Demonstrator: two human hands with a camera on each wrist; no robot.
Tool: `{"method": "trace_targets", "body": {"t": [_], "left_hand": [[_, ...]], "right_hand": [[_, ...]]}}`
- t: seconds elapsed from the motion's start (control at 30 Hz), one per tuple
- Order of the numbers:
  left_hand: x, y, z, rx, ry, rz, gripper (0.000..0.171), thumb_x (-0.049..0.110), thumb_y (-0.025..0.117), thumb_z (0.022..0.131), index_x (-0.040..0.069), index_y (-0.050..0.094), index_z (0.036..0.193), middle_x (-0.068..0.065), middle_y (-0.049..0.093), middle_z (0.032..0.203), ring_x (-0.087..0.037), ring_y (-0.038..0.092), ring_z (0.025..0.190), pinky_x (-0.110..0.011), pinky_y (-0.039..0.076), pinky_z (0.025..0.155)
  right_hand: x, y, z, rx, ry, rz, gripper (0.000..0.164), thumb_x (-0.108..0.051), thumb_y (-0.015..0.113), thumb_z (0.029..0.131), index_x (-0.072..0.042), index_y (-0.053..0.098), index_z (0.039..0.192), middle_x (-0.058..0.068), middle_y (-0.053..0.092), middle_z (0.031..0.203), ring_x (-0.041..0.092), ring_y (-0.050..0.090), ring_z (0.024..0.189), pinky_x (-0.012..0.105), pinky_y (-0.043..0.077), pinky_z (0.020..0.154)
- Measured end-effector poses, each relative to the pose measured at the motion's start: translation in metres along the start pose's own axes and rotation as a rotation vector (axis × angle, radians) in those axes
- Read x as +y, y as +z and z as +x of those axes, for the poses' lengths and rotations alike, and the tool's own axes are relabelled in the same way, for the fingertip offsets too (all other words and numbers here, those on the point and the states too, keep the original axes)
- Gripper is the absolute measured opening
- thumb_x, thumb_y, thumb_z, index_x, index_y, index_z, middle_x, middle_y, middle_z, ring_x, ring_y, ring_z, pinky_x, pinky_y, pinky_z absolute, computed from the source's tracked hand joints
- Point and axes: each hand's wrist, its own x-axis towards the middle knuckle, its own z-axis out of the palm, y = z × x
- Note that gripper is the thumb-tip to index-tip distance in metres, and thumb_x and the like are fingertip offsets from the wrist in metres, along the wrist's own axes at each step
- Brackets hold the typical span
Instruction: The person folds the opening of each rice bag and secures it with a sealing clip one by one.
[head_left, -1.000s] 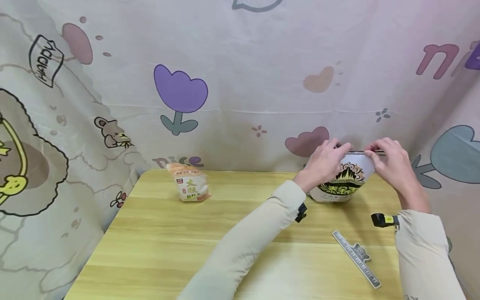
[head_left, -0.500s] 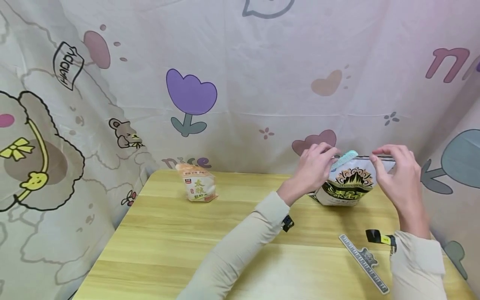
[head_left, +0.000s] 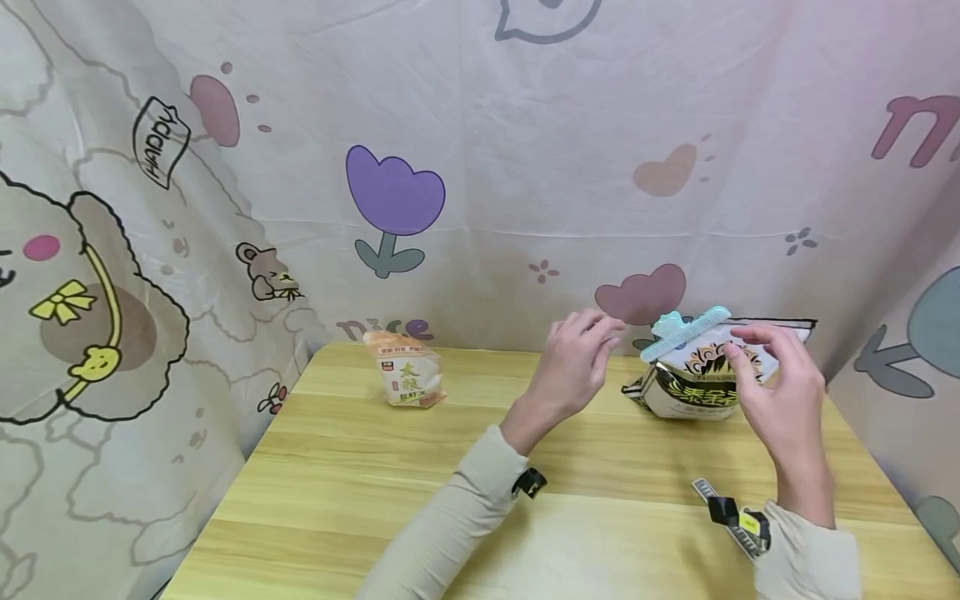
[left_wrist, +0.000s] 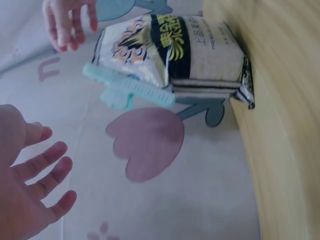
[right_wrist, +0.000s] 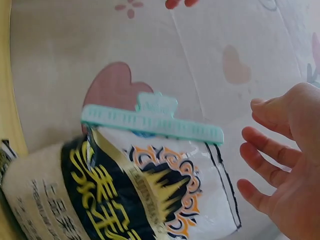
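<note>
We see a large plastic bag printed in white, black, yellow and orange (head_left: 697,398) sitting upright near the back right of the yellowish wood-grained counter (head_left: 360,500), before a pale cloth backdrop printed with cartoons (head_left: 525,117). A mint-green plastic bar clip with ruler-like marks (head_left: 687,335) is fastened slantwise across the bag's upper left corner, its right end the higher in the head view; to the right of it we can follow the bag's dark top edge. The left hand (head_left: 570,365) hangs in the air to the left of bag and clip, well clear of both, and in the left wrist view we find its fingers apart and loosely bent. The right hand (head_left: 783,383) overlaps the bag in the head view, yet its own wrist view shows us a gap beside the bag's top edge, with thumb and fingers parted and relaxed. Below its wrist, partly covered by a black wrist camera (head_left: 723,511), a grey bar clip (head_left: 702,488) lies diagonally on the counter. Further left we notice a small white and orange plastic pouch (head_left: 408,377) standing near the back edge.
</note>
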Motion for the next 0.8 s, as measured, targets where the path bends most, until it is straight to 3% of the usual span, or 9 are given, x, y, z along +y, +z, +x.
{"method": "trace_targets", "body": {"t": [0.23,0.5,0.8], "left_hand": [[-0.021,-0.024,-0.027,0.089,-0.049,-0.003,0.018,0.02,0.055,0.096,0.018,0.066,0.111,0.005,0.061,0.111,-0.012,0.054,0.098,-0.03,0.042,0.081],[-0.044,-0.046,-0.058,0.124,-0.158,-0.014,0.022,0.018,0.057,0.095,0.016,0.062,0.116,0.002,0.061,0.113,-0.013,0.054,0.103,-0.03,0.043,0.084],[-0.065,-0.059,-0.085,0.153,-0.189,-0.04,0.023,0.016,0.057,0.095,0.014,0.062,0.117,-0.001,0.06,0.114,-0.016,0.054,0.105,-0.032,0.045,0.09]], "right_hand": [[-0.01,0.016,-0.015,-0.043,-0.041,0.047,0.024,-0.004,0.07,0.083,0.001,0.066,0.107,0.011,0.063,0.107,0.008,0.053,0.101,0.018,0.037,0.092],[-0.026,0.038,-0.025,-0.076,-0.092,0.081,0.024,0.0,0.068,0.083,0.0,0.065,0.107,0.01,0.063,0.106,0.02,0.055,0.099,0.021,0.037,0.093],[-0.039,0.06,-0.034,-0.106,-0.141,0.114,0.027,0.002,0.07,0.08,-0.005,0.066,0.107,0.007,0.063,0.105,0.023,0.056,0.099,0.021,0.038,0.093]]}}
